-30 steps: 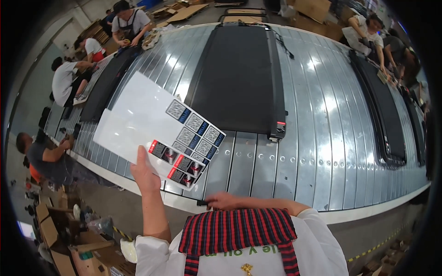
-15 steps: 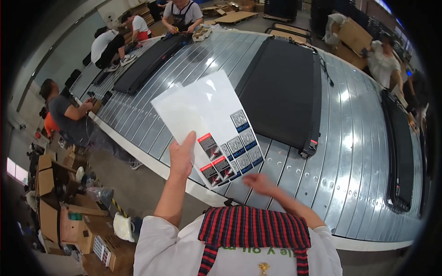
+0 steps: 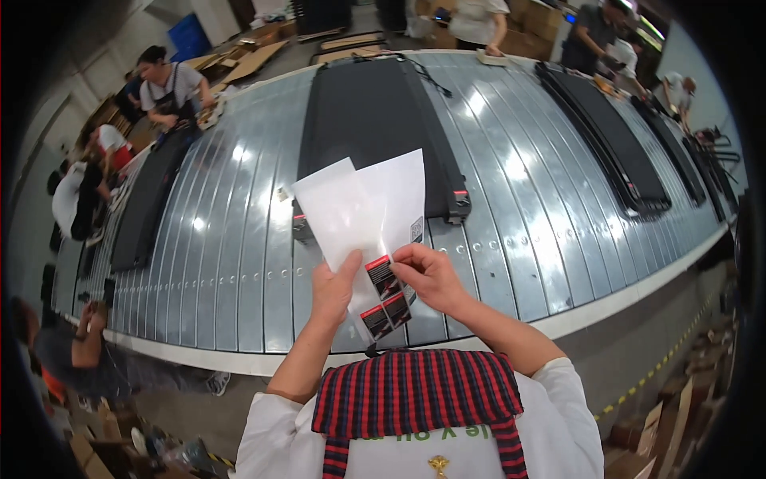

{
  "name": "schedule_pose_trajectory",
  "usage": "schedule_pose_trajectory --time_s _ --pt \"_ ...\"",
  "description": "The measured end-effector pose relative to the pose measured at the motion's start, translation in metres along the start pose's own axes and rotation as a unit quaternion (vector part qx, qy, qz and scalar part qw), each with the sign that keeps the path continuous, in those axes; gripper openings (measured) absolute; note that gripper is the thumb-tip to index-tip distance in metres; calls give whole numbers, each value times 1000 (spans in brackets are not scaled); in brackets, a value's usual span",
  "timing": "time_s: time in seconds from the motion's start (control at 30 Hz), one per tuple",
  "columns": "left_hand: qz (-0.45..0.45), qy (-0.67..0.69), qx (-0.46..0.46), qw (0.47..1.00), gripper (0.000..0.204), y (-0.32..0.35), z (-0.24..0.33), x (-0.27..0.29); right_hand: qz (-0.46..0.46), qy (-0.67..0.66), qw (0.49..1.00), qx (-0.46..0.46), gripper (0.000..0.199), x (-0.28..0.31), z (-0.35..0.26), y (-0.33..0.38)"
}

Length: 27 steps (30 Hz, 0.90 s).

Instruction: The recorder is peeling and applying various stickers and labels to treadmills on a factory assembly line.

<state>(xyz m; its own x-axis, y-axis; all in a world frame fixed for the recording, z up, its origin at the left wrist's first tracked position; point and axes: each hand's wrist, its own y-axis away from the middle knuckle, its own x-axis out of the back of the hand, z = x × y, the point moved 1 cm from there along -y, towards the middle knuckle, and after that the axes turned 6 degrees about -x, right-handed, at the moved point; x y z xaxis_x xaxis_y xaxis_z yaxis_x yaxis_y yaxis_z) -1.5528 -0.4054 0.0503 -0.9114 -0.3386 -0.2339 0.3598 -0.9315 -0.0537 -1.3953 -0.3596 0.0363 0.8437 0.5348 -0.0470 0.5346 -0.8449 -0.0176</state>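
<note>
My left hand [image 3: 333,291] grips two white sticker sheets [image 3: 335,199] by their lower left side, thumb on top. The sheets are fanned apart at their upper ends. On the front sheet's lower part are several black warning stickers [image 3: 373,321] with red headers. My right hand [image 3: 431,279] has thumb and forefinger pinched at the right edge of the upper warning sticker [image 3: 381,279]. A square-patterned code sticker [image 3: 416,229] shows on the sheet behind; the rest of that sheet's stickers are mostly covered. Beyond the sheets lies a flat black treadmill-like unit [image 3: 367,112].
The units lie on a long slatted metal conveyor [image 3: 495,239] with a pale front rail [image 3: 574,319]. Other black units [image 3: 602,140] lie at right and one [image 3: 152,199] at left. Co-workers [image 3: 171,88] stand around it. Cartons [image 3: 670,423] are piled at lower right.
The view has turned right, so the conveyor and black units appear farther left. My right hand has come up from below the sheets to the warning sticker. The sheets are drawn nearer and fanned differently.
</note>
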Motion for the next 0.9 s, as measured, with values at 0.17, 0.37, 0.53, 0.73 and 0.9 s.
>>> schedule_pose_trajectory --time_s 0.17,0.37,0.53,0.73,0.9 --pt "15 1 67 998 30 -13 -13 12 124 89 987 55 10 -11 -4 4" --pt "-43 41 9 998 31 -20 -5 2 150 121 978 75 12 -45 -14 5" --pt "-143 53 -16 988 31 -19 2 16 154 161 971 86 11 -65 -23 0" --pt "-174 -43 -36 983 30 -12 6 43 92 237 966 45 9 -74 -34 -6" --pt "-115 -39 -74 990 31 5 11 43 15 240 964 114 11 -69 -31 -12"
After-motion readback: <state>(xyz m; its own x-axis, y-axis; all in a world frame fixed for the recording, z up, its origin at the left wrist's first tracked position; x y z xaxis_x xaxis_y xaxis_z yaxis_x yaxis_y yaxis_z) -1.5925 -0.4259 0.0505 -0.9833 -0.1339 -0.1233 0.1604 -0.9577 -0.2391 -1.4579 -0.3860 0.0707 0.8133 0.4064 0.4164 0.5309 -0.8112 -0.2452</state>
